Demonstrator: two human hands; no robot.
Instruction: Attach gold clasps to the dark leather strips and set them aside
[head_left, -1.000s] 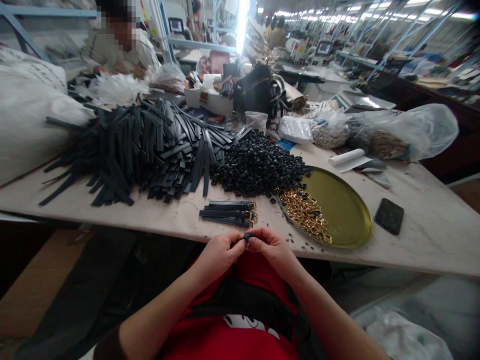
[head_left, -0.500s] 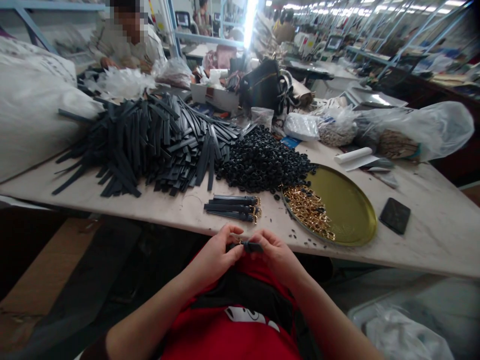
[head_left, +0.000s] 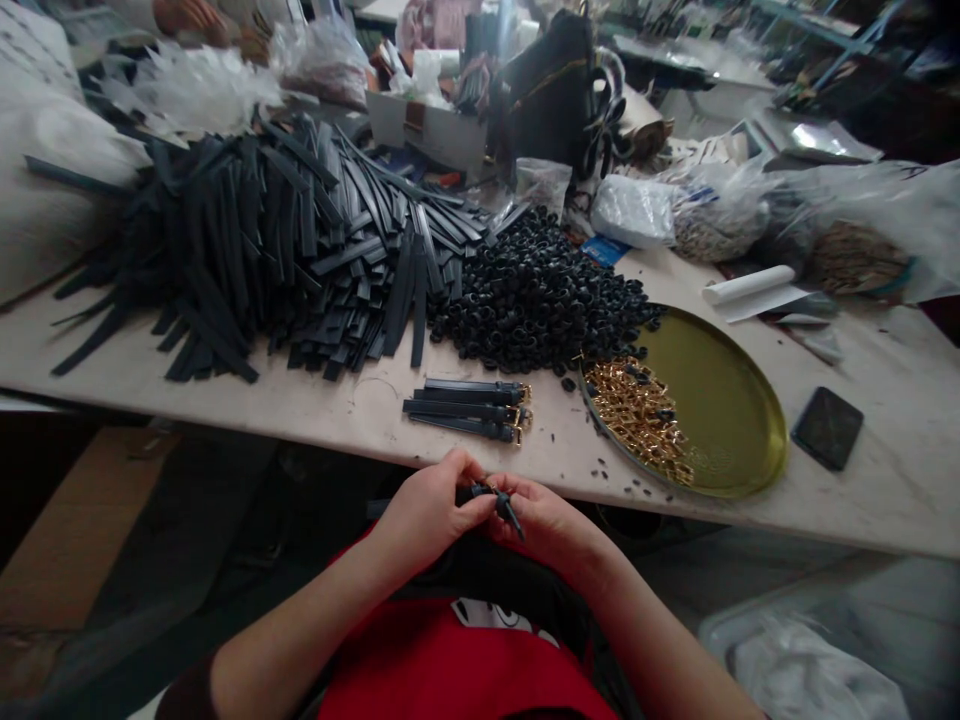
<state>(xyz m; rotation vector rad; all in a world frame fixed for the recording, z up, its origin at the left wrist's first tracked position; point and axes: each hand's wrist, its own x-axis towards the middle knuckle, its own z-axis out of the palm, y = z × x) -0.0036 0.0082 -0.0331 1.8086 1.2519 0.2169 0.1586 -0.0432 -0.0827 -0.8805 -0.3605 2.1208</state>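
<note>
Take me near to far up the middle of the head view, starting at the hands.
Left hand and right hand, together on a dark strap → buckled dark straps → heap of small black loops → large black bag.

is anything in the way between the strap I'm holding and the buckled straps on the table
No obstacle shows: only the fingers of your left hand and the edge of the table lie between the held strap and the buckled straps.
</note>
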